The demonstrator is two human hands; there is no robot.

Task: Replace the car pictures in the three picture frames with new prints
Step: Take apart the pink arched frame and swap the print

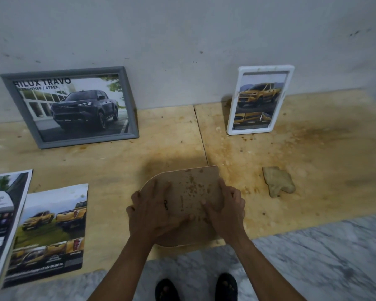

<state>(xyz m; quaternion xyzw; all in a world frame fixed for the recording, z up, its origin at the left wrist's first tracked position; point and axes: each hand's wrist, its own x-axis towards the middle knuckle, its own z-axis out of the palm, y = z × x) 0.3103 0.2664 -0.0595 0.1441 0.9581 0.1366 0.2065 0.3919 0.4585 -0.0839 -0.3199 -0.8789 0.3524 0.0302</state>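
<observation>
Lying at the far left of the stained plywood board, two loose car prints wait face up: a white-vehicle sheet partly overlapping a yellow-pickup sheet, probably kept within reach as replacements. Behind them, a grey rectangular picture frame with a dark pickup print leans against the pale wall, its long axis running sideways, face towards the person. In the middle, the brown fibreboard back of a third frame lies face down near the board's front edge, its long axis running away from the person and slightly rightward; that puts its backing uppermost, likely for opening. The left hand presses spread, slightly bent fingers on it, thumb at the lower middle. The right hand grips its right edge with curled fingers. Further right lies a crumpled tan cloth, and a white upright frame with a yellow pickup print leans on the wall.
</observation>
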